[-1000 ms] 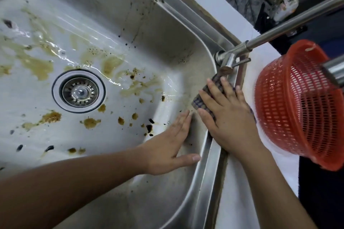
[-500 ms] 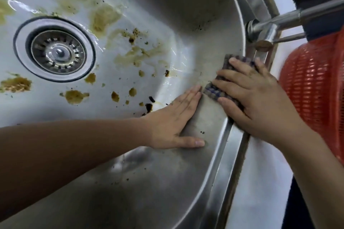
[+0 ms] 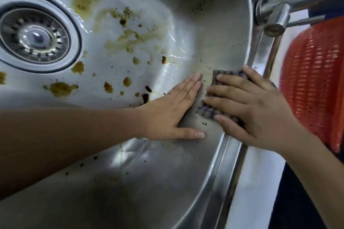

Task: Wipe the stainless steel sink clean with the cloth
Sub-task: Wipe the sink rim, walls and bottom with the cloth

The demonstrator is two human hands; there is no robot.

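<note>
Right hand (image 3: 260, 109) lies flat on the checked cloth (image 3: 210, 110), fingers spread and nearly straight, pressing it against the right inner wall of the sink (image 3: 167, 182) just below the rim; no curled grip, the cloth is held only by palm pressure. Left hand (image 3: 173, 109) lies flat on the same wall just left of the cloth, fingers together, thumb out, holding nothing; its fingertips nearly meet the cloth edge.

Basin floor at left is unwiped: brown sauce patches (image 3: 61, 88) and dark crumbs (image 3: 145, 97) scattered between the drain strainer (image 3: 34, 32) and the hands, wet sheen around them. Tap (image 3: 275, 18) sits on the rim at far right, red plastic basket (image 3: 314, 83) on the tabletop right of the rim.

Risks, judged:
- cloth only pressed, not gripped, so on wet steel it could slip out or bunch under the palm
- sweeping toward the floor may smear the sauce instead of lifting it
- loose crumbs pushed toward the strainer could clog it
- left hand so near could get in the way of the stroke
- right forearm is near the basket and could knock it
</note>
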